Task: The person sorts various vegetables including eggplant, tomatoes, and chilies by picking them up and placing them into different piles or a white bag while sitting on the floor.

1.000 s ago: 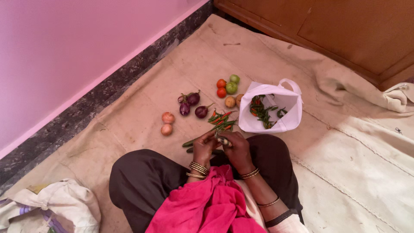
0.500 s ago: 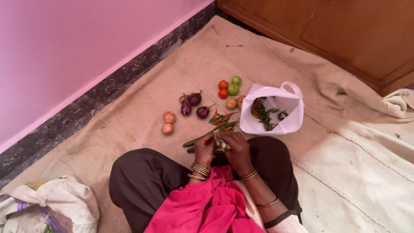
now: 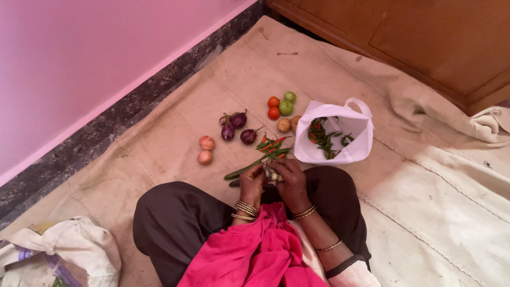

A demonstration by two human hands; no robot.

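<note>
Sorting vegetables: small pale object [image 3: 272, 174] pinched between left hand [image 3: 252, 183] and right hand [image 3: 290, 179], near chilli pile [image 3: 273, 146]; careful peeling likely needed next.

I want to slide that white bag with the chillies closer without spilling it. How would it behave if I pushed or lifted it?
The white bag looks thin and soft: its sides sag, so a push would probably crumple it, not slide it. It holds only a few chillies, so it is likely light. Lifting by the loop handle seems steadier.
</note>
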